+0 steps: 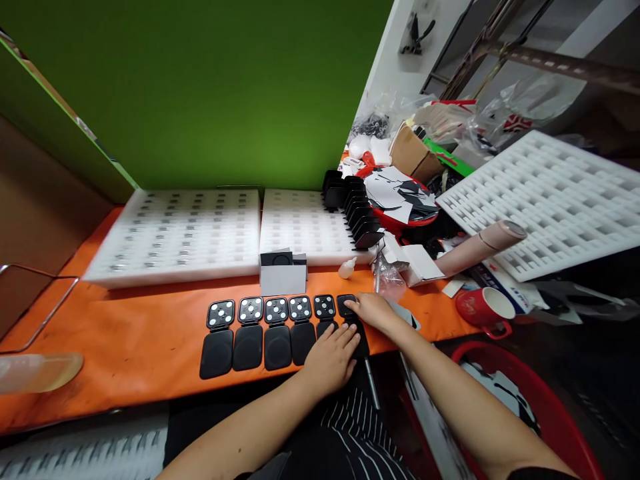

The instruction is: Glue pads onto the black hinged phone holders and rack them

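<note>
A row of several black hinged stands lies opened flat along the table's front edge. Most have a small square top plate with round white spots, joined to a larger smooth panel. On the rightmost stand the square plate is plain black. My right hand has its fingers curled against the edge of that plate. My left hand lies flat, fingers stretched, over the larger panels of the two rightmost stands, partly hiding them. Behind the row stand grey and black cards and a small dropper bottle.
Two white foam trays stand at the back of the orange table, the right one bearing upright black plates. A red mug, pink bottle and foam grid are at right. A clear bottle lies left.
</note>
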`<state>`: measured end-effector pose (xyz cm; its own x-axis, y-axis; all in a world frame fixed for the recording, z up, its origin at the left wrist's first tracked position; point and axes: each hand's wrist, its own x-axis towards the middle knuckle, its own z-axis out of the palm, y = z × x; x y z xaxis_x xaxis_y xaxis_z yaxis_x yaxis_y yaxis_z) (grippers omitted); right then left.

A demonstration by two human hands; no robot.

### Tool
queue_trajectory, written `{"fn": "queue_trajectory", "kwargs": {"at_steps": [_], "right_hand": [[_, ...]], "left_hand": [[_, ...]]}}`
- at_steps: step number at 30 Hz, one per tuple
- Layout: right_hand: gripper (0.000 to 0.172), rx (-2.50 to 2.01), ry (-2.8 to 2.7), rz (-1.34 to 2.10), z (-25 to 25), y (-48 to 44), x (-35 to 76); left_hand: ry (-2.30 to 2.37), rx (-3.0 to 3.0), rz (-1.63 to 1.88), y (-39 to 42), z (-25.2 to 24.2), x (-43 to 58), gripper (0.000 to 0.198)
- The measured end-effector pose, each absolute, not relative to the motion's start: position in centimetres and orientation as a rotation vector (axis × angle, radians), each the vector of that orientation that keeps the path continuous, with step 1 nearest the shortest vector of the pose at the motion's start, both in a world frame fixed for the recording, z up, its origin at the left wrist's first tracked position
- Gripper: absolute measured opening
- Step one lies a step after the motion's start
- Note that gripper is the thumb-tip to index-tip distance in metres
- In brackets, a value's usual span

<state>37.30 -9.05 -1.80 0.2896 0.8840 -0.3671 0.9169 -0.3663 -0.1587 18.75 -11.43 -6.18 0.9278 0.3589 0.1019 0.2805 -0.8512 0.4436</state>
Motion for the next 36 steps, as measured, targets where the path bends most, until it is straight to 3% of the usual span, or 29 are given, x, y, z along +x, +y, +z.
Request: {"fn": "queue_trajectory", "kwargs": {"at_steps": [3,6,10,22,26,30,36], "right_hand": [[0.04,2.481,1.636,-0.429,-1.2,-9.3,36.8],[0.031,2.542,1.884,-0.305,-1.6,-11.4,35.6],[0.038,2.442,2.324,-0.471,-3.6,-14.8,34.1],[0.035,2.731,2.138,-0.439,-3.4,-14.5,33.5],[0.03,2.95,1.785,-0.137,-3.0,-17.7,38.5],[0.038,2.749,1.609,-0.203,-2.7,-19.3,43.4],[0.029,2.51,1.802,-0.049,-1.7,-19.4,43.8]], "left_hand": [[0.47,2.666,0.249,-11.5,-6.3,18.8,0.05],[0.474,2.68,0.27,-11.5,-6.4,18.8,0.05],[0.466,2.677,0.275,-11.5,-6.6,18.8,0.044],[0.435,2.693,0.258,-11.5,-6.2,18.6,0.05],[0.405,2.718,0.28,-11.5,-6.9,18.5,0.055],[0.408,2.734,0.303,-11.6,-7.3,18.5,0.057],[0.411,2.71,0.292,-11.6,-7.1,18.5,0.055]]}}
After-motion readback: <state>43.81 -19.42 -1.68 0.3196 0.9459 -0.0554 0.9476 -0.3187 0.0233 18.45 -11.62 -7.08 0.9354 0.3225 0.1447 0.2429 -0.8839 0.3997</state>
